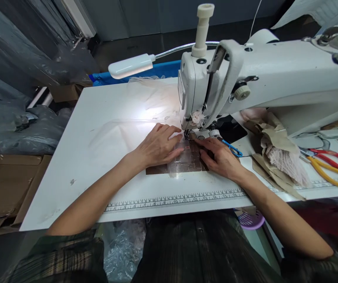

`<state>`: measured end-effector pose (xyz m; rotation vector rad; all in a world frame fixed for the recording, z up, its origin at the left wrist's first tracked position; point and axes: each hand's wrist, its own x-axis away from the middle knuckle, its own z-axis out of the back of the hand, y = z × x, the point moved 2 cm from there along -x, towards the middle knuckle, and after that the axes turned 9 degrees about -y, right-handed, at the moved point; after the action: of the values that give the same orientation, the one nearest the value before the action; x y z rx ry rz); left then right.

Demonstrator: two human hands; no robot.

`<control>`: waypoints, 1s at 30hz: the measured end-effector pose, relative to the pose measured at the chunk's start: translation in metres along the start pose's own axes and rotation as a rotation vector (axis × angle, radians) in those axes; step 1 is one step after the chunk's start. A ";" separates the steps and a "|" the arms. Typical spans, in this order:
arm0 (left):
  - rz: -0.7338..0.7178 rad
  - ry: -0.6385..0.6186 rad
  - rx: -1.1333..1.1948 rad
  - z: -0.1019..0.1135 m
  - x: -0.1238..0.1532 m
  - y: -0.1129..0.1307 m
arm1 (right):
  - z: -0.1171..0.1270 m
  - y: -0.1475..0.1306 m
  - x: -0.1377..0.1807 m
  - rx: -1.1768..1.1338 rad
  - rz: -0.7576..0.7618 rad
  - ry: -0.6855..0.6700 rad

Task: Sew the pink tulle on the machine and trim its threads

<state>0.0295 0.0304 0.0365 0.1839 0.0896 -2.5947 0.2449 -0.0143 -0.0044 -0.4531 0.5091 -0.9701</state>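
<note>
Sheer pale fabric [183, 157] lies under the needle area of a white sewing machine [190, 84], partly over a brown plate. My left hand [161, 144] rests flat on the fabric just left of the presser foot [187, 135], fingers spread. To the right of the foot, my right hand [218, 156] lies low with its index finger stretched toward the needle plate and its other fingers bent. More of the sheer fabric spreads leftward and behind under the lamp light. The fabric's edge at the needle is too small to make out.
A lamp [132, 66] hangs over the white table [77, 157]. Blue thread snips [232, 148] lie by my right hand. Fabric scraps [283, 153] and red and yellow-handled scissors [330, 167] lie further right. A printed ruler [174, 201] runs along the front edge.
</note>
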 end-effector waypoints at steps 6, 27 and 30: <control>-0.247 -0.040 0.185 0.001 0.015 0.024 | 0.000 0.002 0.001 -0.036 0.039 0.029; -0.045 0.329 0.262 -0.024 0.015 0.026 | -0.010 -0.005 0.006 0.084 0.249 -0.171; -0.107 0.244 0.209 -0.027 0.014 0.028 | -0.007 -0.005 0.006 0.072 0.250 -0.204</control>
<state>0.0352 0.0020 0.0072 0.5858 -0.0878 -2.6743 0.2405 -0.0233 -0.0084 -0.4074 0.3353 -0.6911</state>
